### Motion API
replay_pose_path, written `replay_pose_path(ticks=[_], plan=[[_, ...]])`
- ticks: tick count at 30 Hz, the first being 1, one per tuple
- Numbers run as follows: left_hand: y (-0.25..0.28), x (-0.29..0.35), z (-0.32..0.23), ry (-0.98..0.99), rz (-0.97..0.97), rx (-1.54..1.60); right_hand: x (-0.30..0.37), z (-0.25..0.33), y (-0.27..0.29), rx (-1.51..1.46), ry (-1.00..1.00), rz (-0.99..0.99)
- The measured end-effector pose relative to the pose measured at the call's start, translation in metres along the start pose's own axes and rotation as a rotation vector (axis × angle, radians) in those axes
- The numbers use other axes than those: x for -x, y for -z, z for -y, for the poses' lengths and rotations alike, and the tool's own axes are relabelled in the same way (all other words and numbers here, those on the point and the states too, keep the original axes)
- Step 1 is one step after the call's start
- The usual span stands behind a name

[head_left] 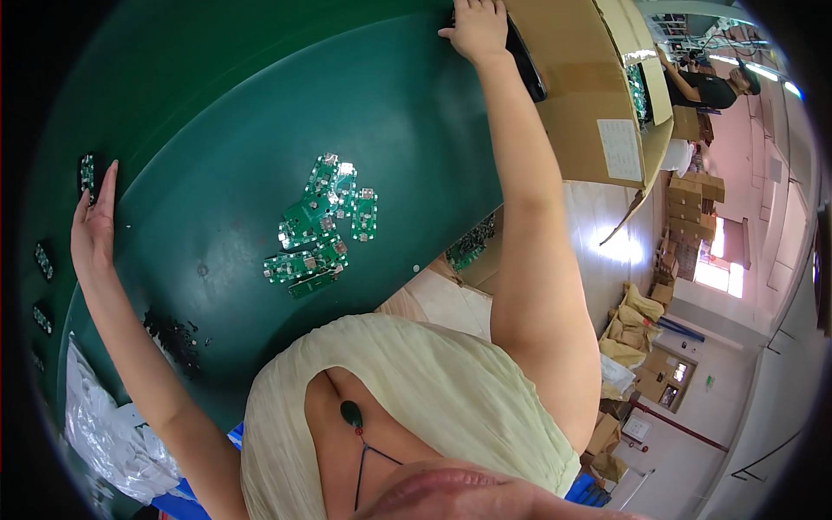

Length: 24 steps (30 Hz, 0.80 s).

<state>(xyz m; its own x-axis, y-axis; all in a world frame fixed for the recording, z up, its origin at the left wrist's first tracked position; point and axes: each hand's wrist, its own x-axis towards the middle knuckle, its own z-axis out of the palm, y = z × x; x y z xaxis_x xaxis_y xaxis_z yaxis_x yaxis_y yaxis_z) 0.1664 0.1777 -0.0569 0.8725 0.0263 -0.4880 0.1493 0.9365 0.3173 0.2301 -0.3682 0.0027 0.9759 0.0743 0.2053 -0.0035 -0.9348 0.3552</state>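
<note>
the left hand (94,227) lies flat on the green bench (225,156), fingers straight and close together, the fingertips reaching up to a small green circuit board (87,173) in a dark holder; they seem to touch its edge, though the contact is hard to make out. it pinches nothing. further down along the outer side of this arm, more small boards in dark holders (42,260) sit one after another at the rim of the bench.

the right hand (475,30) is stretched far out to the top of the bench, palm down, fingers curled over a long black tray (527,65) that rests against an open cardboard box (589,113). whether the fingers actually clamp the tray or only rest on it cannot be told.

between the two arms, well apart from both hands, a loose heap of green circuit boards (322,227) lies on the bench, some overlapping. closer to the left forearm is a scatter of tiny black parts (173,338). under the left elbow lies crumpled clear plastic wrap (108,425). beyond the right arm, another person (706,87) in a dark shirt works near stacked cardboard boxes (693,208).
</note>
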Motion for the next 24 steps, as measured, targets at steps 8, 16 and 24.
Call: replay_pose_path(ticks=[8,16,24], plan=[[-0.035,0.107,0.103,-0.578,-0.071,-0.879,0.062,0.068,0.063,-0.660,0.309,-0.190],[-0.041,0.183,0.174,-0.091,0.481,-1.144,0.164,0.158,0.134,-1.092,0.862,-0.133],[-0.032,0.202,0.176,0.240,0.175,-0.845,0.193,0.143,0.099,-1.201,0.371,-0.226]])
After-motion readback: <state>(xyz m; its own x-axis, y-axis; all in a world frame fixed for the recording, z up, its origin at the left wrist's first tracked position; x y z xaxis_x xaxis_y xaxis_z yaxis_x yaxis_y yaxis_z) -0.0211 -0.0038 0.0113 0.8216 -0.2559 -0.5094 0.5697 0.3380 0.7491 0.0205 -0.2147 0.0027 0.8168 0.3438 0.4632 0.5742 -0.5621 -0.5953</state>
